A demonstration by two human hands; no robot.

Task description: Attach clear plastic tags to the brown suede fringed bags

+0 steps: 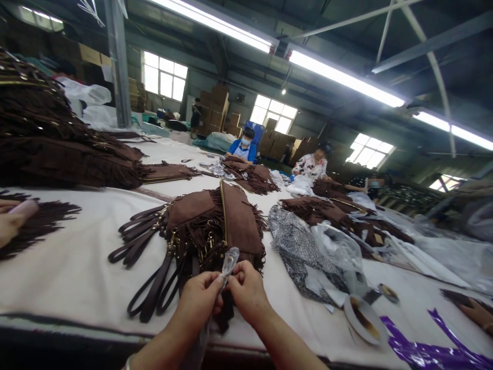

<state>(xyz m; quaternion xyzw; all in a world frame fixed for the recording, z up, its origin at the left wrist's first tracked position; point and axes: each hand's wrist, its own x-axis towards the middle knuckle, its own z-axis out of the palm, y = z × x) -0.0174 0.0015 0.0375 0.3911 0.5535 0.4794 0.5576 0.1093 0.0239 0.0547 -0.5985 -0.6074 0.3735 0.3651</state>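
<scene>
Left hand (201,297) and right hand (246,292): fingers of both pinched together on clear plastic wrap (231,257), at near edge of brown bag stack (243,221). Loop straps (154,290): stack's left. Grey patterned sheet (290,246): stack's right.

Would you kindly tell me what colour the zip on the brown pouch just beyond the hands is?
The zip is gold-coloured, seen best in the head view.
</scene>
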